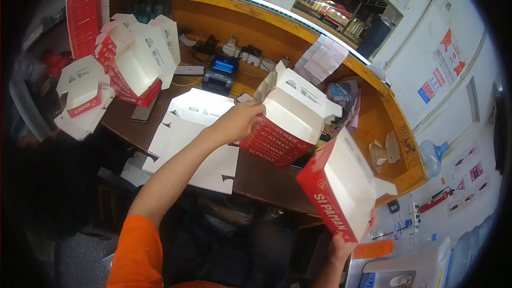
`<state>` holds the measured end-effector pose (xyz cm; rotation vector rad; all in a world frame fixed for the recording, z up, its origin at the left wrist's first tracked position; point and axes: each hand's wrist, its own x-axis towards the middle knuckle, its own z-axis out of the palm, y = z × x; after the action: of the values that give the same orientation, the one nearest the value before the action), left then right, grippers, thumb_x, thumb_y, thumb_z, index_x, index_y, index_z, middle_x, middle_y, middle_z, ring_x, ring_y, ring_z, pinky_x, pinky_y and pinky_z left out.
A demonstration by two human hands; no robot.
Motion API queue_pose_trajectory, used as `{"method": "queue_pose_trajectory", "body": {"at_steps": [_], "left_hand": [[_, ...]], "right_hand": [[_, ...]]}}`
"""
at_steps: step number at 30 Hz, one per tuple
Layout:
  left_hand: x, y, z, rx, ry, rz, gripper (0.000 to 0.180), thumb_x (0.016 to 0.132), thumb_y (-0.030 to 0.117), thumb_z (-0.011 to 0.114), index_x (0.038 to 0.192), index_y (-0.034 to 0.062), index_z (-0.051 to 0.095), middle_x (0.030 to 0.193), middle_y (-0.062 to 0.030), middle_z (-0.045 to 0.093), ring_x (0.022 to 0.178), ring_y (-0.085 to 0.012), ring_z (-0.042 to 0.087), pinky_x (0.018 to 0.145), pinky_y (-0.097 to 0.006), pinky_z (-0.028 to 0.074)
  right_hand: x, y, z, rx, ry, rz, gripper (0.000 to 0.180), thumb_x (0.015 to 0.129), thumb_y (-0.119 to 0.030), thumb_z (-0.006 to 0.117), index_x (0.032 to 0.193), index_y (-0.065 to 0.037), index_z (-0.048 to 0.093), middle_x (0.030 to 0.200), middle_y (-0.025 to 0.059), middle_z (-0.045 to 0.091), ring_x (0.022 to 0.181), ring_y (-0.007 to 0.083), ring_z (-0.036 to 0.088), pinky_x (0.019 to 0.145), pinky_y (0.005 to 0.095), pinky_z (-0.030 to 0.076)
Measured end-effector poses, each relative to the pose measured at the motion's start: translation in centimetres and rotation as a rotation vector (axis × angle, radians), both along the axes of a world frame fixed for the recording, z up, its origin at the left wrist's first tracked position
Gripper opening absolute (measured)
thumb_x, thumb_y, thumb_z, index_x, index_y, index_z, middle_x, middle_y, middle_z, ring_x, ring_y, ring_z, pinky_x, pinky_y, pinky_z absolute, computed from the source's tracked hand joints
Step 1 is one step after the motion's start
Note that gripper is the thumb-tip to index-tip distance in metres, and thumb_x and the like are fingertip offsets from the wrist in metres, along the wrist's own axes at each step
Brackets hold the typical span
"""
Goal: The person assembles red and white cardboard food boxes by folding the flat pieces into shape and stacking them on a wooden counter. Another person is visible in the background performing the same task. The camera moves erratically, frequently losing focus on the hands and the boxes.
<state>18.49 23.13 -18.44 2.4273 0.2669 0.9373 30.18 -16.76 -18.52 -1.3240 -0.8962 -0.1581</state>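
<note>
Single box: we are holding one open red carton [341, 184] in the right hand [341, 244], closing thumb and fingers around its near lower corner; it is tilting at the counter's right end, just beside the stack, and we are not able to tell whether the two are touching.
Nested stack: we are gripping the near left edge of several nested red cartons [282, 128] with the left hand [249, 117], over the dark counter [256, 181].
Printing on red: we are seeing bold white capitals and a round white emblem on the single box's front; on the stack, similar lettering is repeating in rows.
Printing on white: we are finding small dark marks on the stack's raised flap, too small for us to read.
Box look: we are looking into a plain white inside, with a pale flap sticking out at the right.
White cardboard: we are reaching the left forearm across an opened sheet [176, 133] with notched edges.
Wall notices: we are facing a poster [445, 64] with orange, blue and red patches at the right.
</note>
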Motion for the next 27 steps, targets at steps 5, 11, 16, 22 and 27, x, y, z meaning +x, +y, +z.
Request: {"method": "queue_pose_trajectory", "body": {"at_steps": [5, 11, 16, 22, 27], "left_hand": [[-2.2, -0.9, 1.5, -0.067, 0.049, -0.09, 0.011, 0.095, 0.006, 0.061, 0.103, -0.0002, 0.059, 0.104, -0.0214, 0.063, 0.105, -0.0416, 0.061, 0.091, -0.047, 0.048], [-3.1, -0.5, 1.6, -0.248, 0.048, -0.127, 0.015, 0.097, 0.005, 0.059, 0.111, 0.0012, 0.057, 0.104, -0.0232, 0.064, 0.107, -0.0415, 0.062, 0.092, -0.046, 0.047], [-2.6, -1.4, 0.7, -0.415, -0.219, -0.017, 0.026, 0.096, 0.007, 0.06, 0.121, 0.0002, 0.053, 0.122, -0.0288, 0.061, 0.118, -0.0424, 0.059, 0.099, -0.046, 0.047], [0.5, -8.9, 4.5, 0.149, -0.448, 0.222, 0.044, 0.093, 0.031, 0.069, 0.121, -0.0014, 0.057, 0.122, -0.0255, 0.061, 0.12, -0.04, 0.057, 0.105, -0.049, 0.041], [4.1, -12.6, 5.5, 0.277, 0.004, 0.138, 0.033, 0.088, 0.034, 0.072, 0.103, 0.0045, 0.07, 0.105, -0.0186, 0.068, 0.108, -0.0342, 0.062, 0.098, -0.049, 0.042]], "right_hand": [[3.3, 4.2, 3.4, -0.101, -0.221, 0.002, 0.112, 0.068, -0.039, 0.092, 0.152, -0.006, 0.026, 0.147, 0.0171, 0.039, 0.137, 0.0314, 0.042, 0.115, 0.0453, 0.034], [7.0, 14.0, 7.0, -0.331, -0.244, 0.349, 0.096, 0.07, -0.01, 0.089, 0.15, -0.007, 0.037, 0.15, 0.0161, 0.041, 0.131, 0.0276, 0.052, 0.108, 0.0408, 0.044], [7.9, 17.9, 5.5, -0.351, -0.26, 0.384, 0.09, 0.076, -0.01, 0.087, 0.149, -0.007, 0.035, 0.146, 0.0167, 0.042, 0.128, 0.0285, 0.053, 0.106, 0.0409, 0.047], [7.4, 18.7, 3.1, -0.233, -0.213, 0.323, 0.089, 0.078, -0.009, 0.085, 0.149, -0.006, 0.031, 0.148, 0.0167, 0.038, 0.13, 0.0294, 0.051, 0.107, 0.0416, 0.046], [8.2, 19.0, 2.0, -0.305, -0.375, 0.243, 0.089, 0.076, -0.001, 0.079, 0.15, -0.004, 0.029, 0.141, 0.0172, 0.04, 0.128, 0.0284, 0.052, 0.101, 0.0385, 0.05]]}}
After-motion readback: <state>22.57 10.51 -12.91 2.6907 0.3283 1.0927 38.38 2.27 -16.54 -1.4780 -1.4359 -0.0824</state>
